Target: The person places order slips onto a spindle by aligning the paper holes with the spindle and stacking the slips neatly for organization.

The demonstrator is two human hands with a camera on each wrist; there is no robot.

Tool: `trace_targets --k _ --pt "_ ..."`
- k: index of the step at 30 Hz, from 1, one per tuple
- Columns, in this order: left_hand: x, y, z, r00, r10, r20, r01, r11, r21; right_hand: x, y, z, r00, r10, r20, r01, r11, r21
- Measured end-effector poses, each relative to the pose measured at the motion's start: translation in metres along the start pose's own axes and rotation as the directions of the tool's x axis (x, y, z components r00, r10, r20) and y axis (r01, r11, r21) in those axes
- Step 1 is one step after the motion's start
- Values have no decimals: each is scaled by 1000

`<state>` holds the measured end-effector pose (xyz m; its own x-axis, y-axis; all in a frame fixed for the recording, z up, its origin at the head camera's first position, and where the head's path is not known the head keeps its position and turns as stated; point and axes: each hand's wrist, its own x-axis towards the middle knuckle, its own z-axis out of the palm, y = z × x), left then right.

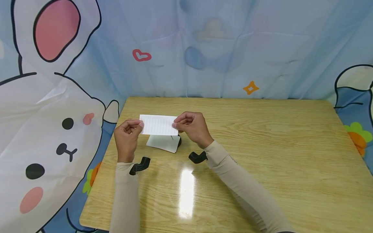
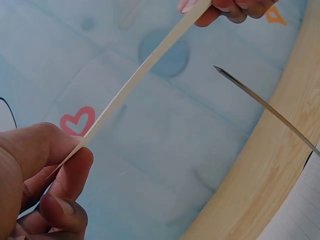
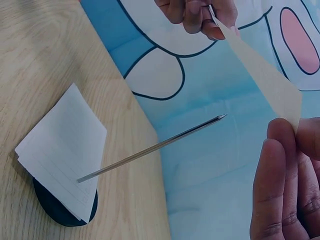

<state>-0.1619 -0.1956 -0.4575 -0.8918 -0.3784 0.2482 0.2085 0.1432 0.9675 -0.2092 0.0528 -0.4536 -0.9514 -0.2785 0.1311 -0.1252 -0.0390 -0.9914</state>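
Both hands hold a white lined paper slip (image 1: 158, 125) level by its two short ends. My left hand (image 1: 126, 139) pinches the left end between thumb and fingers, and my right hand (image 1: 194, 128) pinches the right end. Below the slip stands a bill spike with a thin pointed metal rod (image 3: 155, 147) and a round black base (image 3: 56, 207). Several paper slips (image 3: 65, 150) are threaded low on the rod, slightly fanned. Both wrist views show the rod's tip bare and apart from the held slip. In the head view, the held slip hides most of the rod.
The spike stands on the left part of a wood-grain table (image 1: 262, 145). Behind its far edge hangs a light blue cartoon curtain (image 1: 218, 48), which also covers the left side. Black wrist devices (image 1: 140, 165) extend from both sleeves over the table.
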Motion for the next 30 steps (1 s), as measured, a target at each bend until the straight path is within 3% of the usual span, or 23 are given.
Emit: trace_targets --k 12,30 --pt "0 -4 -3 1000 -10 11 10 1000 -1 0 4 2 1000 21 8 -21 1000 -7" --pt "1 -17 -6 997 -81 6 81 997 12 -2 12 7 998 60 23 -59 998 -28"
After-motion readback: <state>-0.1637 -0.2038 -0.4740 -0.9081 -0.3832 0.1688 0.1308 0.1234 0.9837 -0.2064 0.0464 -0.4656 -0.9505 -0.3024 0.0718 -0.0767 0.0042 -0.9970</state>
